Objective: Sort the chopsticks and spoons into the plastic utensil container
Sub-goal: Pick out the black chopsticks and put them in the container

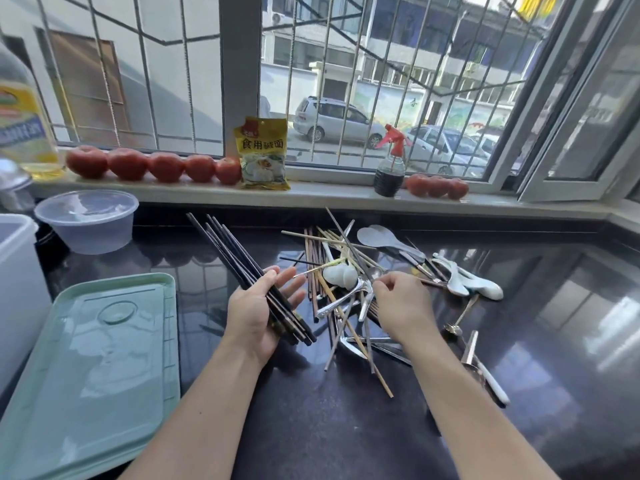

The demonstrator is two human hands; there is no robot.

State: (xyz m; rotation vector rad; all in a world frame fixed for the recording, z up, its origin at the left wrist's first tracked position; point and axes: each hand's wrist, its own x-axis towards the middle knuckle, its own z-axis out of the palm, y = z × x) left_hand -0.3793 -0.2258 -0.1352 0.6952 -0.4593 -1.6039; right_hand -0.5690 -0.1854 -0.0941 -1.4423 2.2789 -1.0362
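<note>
A bundle of dark chopsticks (242, 268) lay across the palm of the left hand (261, 306), its far ends fanning up and left over the black countertop (346, 427) and its near ends sticking out past the heel of the hand. The left fingers (289, 277) were spread and only loosely curled, so the bundle rested on the palm more than it was gripped.

Just to the right sat the unsorted pile (346, 282): pale wooden and brownish chopsticks crossed at many angles, metal spoons, and a white ceramic spoon (341, 275) lying on top of them. The right hand (398, 299) hovered over this pile with fingertips (377, 284) drawn close together at a metal spoon (363, 289); whether they actually pinched it could not be told.

Farther right lay a grey rice paddle (381, 237), more white ceramic spoons (467, 282), and a few slim metal pieces near the right forearm.

At the left edge of the counter a pale green plastic tray (86, 375) rested flat, nothing lying on it. Behind it stood a clear round plastic tub (86, 220), which looked empty, and a white plastic box (17, 289) at the far left whose inside was out of view.

On the windowsill (329, 194) beyond stood a row of tomatoes (152, 164), a yellow food packet (265, 154), a spray bottle (389, 168) holding dark liquid, three more tomatoes (436, 185), and an oil bottle (24, 133) at far left.
</note>
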